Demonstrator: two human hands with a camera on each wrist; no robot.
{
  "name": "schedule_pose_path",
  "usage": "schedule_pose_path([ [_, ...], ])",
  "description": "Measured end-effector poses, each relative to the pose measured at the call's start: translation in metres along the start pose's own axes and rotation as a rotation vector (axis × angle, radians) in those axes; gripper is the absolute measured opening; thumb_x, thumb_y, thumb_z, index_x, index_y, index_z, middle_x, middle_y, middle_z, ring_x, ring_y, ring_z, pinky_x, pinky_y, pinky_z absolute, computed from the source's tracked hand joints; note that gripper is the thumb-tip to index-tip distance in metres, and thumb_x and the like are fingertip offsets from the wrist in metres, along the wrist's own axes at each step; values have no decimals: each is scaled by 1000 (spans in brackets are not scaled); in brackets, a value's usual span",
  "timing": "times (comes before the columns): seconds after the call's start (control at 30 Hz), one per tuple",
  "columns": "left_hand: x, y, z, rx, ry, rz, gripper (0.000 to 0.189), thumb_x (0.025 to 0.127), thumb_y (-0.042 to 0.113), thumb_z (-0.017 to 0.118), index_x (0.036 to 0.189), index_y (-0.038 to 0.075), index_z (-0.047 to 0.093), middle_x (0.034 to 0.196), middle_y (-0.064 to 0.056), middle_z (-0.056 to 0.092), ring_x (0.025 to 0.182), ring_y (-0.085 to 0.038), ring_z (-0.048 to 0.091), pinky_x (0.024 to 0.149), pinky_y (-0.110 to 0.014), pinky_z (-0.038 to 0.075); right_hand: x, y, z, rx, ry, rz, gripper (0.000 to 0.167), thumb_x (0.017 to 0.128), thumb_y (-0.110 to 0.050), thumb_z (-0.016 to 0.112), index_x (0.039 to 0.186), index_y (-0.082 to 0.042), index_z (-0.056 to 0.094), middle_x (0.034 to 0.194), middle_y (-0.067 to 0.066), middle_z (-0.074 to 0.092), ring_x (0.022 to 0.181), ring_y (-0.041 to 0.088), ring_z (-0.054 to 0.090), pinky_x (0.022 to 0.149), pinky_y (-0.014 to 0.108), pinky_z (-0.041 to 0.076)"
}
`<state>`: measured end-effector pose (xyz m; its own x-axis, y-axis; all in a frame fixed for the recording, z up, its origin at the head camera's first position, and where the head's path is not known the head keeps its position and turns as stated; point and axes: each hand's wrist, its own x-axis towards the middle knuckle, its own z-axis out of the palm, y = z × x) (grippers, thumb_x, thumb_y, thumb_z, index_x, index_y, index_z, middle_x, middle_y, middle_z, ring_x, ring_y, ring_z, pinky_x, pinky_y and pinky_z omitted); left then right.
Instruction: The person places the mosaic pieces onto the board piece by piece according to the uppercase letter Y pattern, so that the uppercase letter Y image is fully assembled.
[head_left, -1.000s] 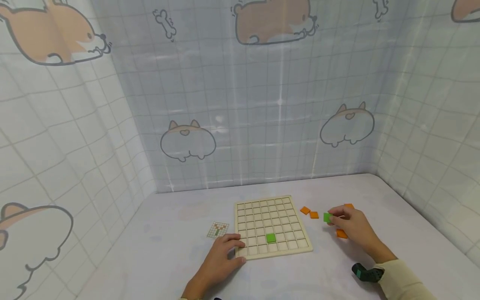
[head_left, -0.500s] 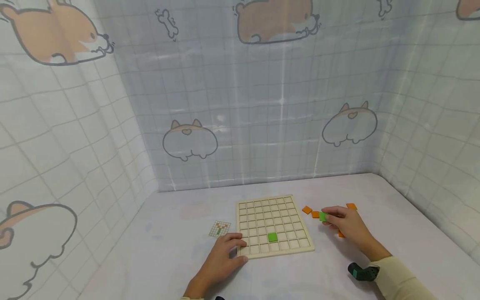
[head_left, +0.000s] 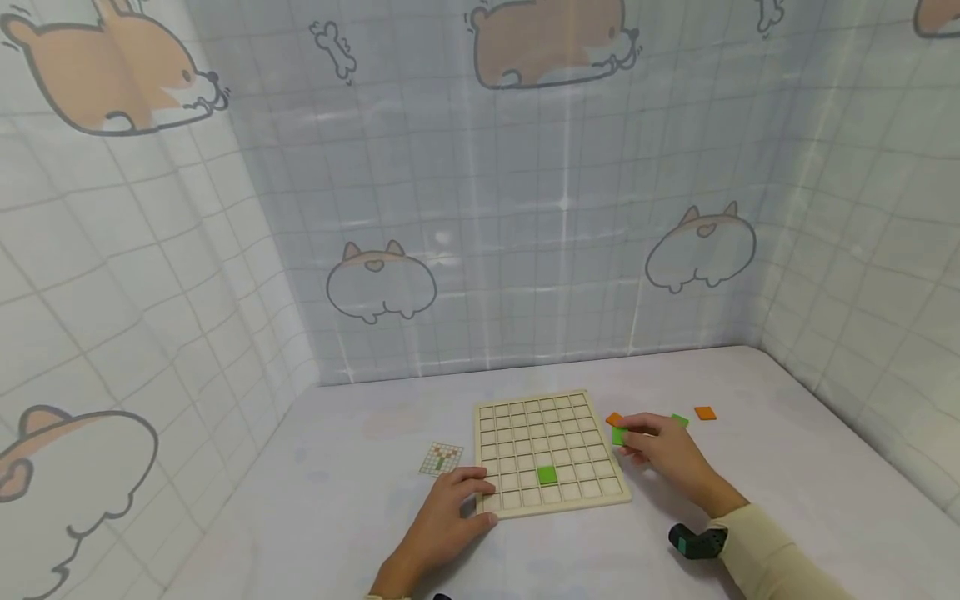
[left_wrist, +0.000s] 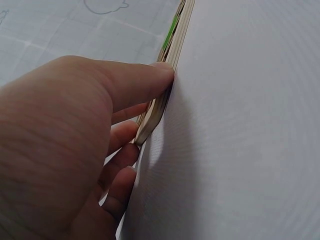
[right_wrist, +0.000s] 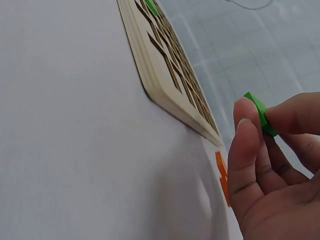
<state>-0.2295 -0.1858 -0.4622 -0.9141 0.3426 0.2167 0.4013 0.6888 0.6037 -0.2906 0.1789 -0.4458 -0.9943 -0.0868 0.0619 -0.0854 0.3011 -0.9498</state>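
Note:
In the head view a pale wooden grid board [head_left: 525,454] lies on the table, with one green square tile [head_left: 547,475] in a lower cell. My left hand [head_left: 447,517] holds the board's near left corner, thumb on the near edge and fingers along the left side. Just off the board's right edge, my right hand [head_left: 667,450] pinches another green tile [right_wrist: 262,114] between thumb and fingertips. An orange tile [head_left: 614,419] shows right beside those fingertips. Beyond the hand are part of a green tile [head_left: 680,420] and an orange tile [head_left: 705,413].
A small pattern card [head_left: 441,458] with a printed coloured grid lies left of the board. White table cloth [head_left: 360,450] surrounds everything. A tiled-pattern curtain [head_left: 517,250] with dog drawings stands behind and at both sides.
My right hand has moved left with the green tile, from among the orange tiles to near the board's right edge. A green tile behind it has come into sight. The left hand stays at the corner.

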Motion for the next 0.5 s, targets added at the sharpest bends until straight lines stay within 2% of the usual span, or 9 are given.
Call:
schedule_pose_path([
  [0.33, 0, 0, 0, -4, -18, -17, 31, 84, 33, 78, 112, 21, 72, 137, -1, 56, 128, -31, 46, 106, -58, 36, 3, 0, 14, 34, 6, 39, 35, 89, -5, 67, 123, 2, 65, 108, 12, 66, 87, 21, 64, 71, 29, 56],
  [0.5, -1, -3, 1, -3, -16, -17, 31, 85, 34, 77, 112, 21, 72, 137, 0, 56, 128, -31, 46, 106, -58, 36, 3, -1, 19, 25, -12, 18, 38, 87, -7, 70, 124, -1, 66, 113, 11, 64, 94, 23, 60, 74, 29, 55],
])
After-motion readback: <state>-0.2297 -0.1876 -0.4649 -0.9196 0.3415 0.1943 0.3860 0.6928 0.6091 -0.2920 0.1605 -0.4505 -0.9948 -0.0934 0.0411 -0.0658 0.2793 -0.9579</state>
